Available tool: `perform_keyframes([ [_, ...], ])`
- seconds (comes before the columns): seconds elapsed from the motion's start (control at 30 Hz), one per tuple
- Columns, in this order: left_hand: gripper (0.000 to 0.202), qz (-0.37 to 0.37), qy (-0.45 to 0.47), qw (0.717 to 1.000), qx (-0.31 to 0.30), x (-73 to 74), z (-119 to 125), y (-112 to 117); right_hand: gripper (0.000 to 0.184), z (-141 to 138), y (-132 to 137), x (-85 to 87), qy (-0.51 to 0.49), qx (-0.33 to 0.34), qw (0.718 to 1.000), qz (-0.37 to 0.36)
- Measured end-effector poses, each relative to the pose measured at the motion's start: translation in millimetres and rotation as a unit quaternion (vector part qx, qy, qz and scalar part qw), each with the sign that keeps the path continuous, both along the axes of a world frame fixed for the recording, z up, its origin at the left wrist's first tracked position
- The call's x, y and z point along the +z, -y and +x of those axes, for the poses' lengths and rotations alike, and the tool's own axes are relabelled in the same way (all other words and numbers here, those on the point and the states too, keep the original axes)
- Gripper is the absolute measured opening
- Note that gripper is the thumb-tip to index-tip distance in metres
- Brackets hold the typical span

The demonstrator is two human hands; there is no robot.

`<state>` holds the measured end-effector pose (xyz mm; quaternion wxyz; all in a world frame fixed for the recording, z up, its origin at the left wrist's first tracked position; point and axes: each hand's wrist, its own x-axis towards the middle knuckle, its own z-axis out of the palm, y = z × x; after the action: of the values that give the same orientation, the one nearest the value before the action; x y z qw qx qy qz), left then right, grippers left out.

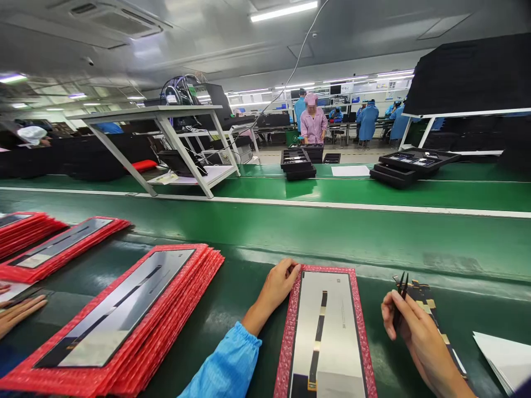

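A flat display panel [335,320] with a silvery back and a dark ribbon strip lies on a red bubble-wrap sheet [362,326] in front of me. My left hand [280,284], in a blue sleeve, is curled onto the sheet's upper left corner. To the panel's right, my right hand [409,323] grips black tweezers [402,287], their tips pointing up and away. Just beyond and partly behind that hand lie several dark flex-circuit strips [429,304] with gold patches.
Stacked panels on red bubble wrap [199,282] stand at left, near a co-worker's hand [20,315]. White sheets [506,359] lie far right. Across the green bench are a white-legged stand [182,149], black trays [298,166] and a person in pink [314,124].
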<state>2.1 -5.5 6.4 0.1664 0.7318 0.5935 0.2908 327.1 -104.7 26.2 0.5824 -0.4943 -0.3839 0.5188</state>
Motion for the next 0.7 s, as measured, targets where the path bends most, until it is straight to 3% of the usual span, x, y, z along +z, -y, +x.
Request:
perform_keyframes([
  [0.37, 0.028, -0.06, -0.028, 0.998, 0.006, 2.6, -0.4, 0.2, 0.037, -1.7, 0.0, -1.8, 0.011, 0.036, 0.999, -0.024],
  [0.7, 0.028, -0.037, -0.007, 0.999, -0.001, -3.5, -2.3, -1.6, 0.036, 2.6, 5.2, -7.5, 0.039, 0.094, 0.994, -0.044],
])
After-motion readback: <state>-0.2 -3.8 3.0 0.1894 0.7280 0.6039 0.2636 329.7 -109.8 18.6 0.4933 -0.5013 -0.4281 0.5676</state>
